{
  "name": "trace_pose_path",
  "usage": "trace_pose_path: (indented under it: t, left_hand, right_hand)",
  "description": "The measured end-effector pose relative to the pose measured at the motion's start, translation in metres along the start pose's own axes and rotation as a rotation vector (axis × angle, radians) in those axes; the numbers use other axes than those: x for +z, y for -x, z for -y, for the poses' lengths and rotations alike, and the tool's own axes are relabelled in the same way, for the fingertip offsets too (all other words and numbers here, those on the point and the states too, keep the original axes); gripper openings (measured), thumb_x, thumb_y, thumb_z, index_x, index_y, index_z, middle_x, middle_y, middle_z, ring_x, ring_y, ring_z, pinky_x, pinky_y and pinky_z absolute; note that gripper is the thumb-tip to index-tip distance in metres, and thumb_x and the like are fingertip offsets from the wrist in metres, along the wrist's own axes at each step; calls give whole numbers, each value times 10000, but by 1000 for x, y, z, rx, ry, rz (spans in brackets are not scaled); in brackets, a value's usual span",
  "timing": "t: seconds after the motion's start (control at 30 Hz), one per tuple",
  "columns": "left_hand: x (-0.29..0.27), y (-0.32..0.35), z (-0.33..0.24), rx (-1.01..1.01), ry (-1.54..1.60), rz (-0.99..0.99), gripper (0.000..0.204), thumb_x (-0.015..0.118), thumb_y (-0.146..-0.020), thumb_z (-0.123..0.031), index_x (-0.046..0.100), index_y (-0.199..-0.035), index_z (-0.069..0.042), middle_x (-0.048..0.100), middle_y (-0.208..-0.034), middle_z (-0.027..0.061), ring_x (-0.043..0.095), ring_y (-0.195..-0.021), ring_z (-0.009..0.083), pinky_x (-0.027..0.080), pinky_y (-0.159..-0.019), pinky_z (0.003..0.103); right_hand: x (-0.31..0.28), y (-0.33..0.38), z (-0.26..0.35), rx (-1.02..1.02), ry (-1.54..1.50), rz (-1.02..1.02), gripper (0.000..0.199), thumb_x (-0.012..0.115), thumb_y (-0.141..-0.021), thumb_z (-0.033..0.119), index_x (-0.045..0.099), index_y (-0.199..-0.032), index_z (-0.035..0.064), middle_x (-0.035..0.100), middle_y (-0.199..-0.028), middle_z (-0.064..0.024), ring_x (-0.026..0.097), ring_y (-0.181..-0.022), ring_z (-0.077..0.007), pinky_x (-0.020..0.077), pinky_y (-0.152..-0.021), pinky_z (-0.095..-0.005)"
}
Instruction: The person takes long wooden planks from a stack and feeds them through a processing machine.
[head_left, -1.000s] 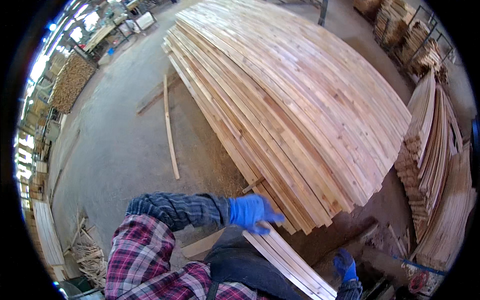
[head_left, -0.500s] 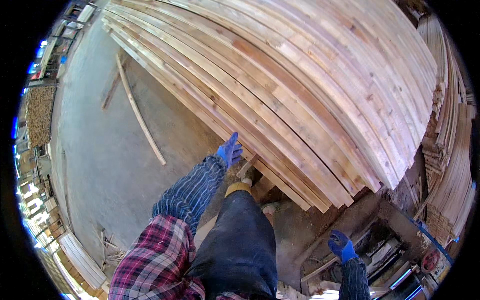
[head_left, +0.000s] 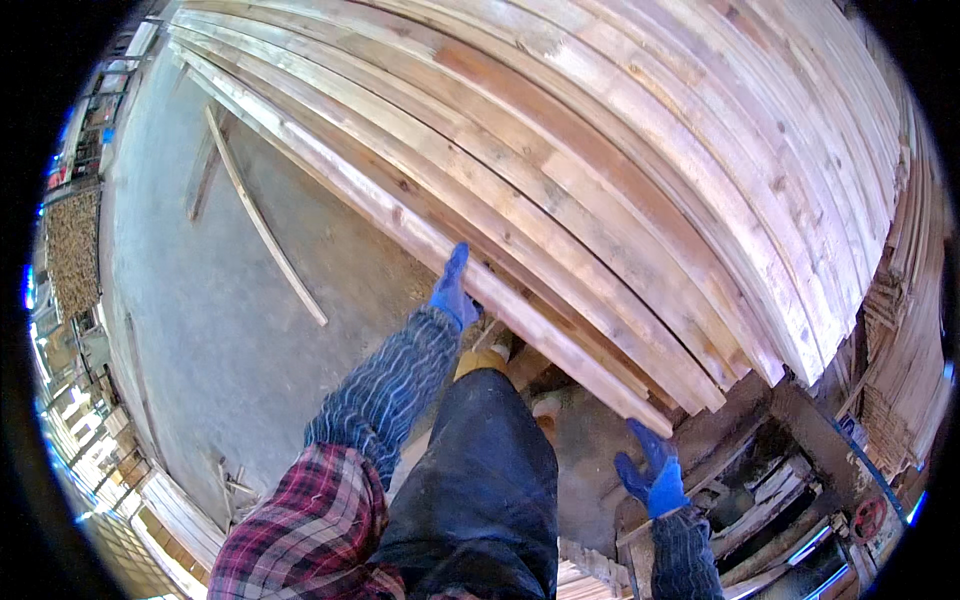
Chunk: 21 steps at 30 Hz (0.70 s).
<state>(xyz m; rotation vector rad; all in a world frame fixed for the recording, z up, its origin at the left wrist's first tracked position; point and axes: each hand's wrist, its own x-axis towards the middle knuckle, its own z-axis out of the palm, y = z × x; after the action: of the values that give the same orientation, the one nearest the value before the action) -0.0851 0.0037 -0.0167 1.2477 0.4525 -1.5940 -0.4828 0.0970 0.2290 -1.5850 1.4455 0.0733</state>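
A long pale wooden board [head_left: 395, 217] lies tilted along the near edge of a wide stack of boards [head_left: 640, 150]. My left hand [head_left: 454, 290], in a blue glove, grips this board near its middle, the thumb up along its near face; the other fingers are mostly hidden beneath it. Just below the board's near right end is my right hand [head_left: 656, 474], gloved in blue too. Its thumb and fingers are apart, nothing shows between them, and the fingertips are close to the board end; whether they touch it I cannot tell.
On the grey floor to the left lies a loose narrow strip of wood [head_left: 262, 220]. More stacked lumber [head_left: 900, 330] stands at the far right. A dark metal frame with a red wheel [head_left: 868, 520] and wood scraps is at the lower right. My trouser leg [head_left: 475, 470] is close below the board.
My left hand has taken hold of the front board, which is now raised and turned against the stack. My right hand has moved up and left, to the board's near end.
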Motion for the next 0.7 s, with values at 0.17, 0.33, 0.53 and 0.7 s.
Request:
trace_pose_path:
  t: [0.17, 0.33, 0.53, 0.7]
  left_hand:
    - [-4, 52, -7, -59, -14, -12, 720, 759, -811, -586, 477, -1300, -138, 581, -1129, 120, 575, -1069, 310, 506, -935, 537]
    - [-12, 102, -9, -8, -48, 1, 621, 759, -811, -577, 545, -1190, -134, 616, -1044, 119, 613, -1013, 323, 514, -918, 542]
    - [-23, 148, 1, -84, 19, 8, 494, 753, -859, -495, 593, -1146, -127, 639, -1033, 117, 637, -988, 284, 543, -889, 474]
    - [-22, 182, 17, -95, -56, 57, 580, 719, -854, -573, 612, -1133, -76, 665, -1026, 160, 656, -1025, 327, 533, -939, 527]
  right_hand:
    - [0, -123, 41, -257, 357, -370, 843, 769, -782, 366, 422, -1498, 87, 456, -1505, -199, 448, -1370, -406, 362, -1124, -512]
    - [10, -233, 42, -285, 641, -423, 986, 806, -712, 480, 360, -1543, 194, 273, -1622, -153, 330, -1447, -406, 344, -1131, -529]
    - [15, -247, 29, -238, 814, -337, 880, 772, -765, 462, 390, -1521, 223, 291, -1611, -145, 369, -1414, -408, 430, -1019, -558]
    - [8, -252, 47, -147, 702, -170, 878, 778, -756, 392, 405, -1501, 114, 334, -1587, -167, 398, -1400, -374, 434, -1017, -554]
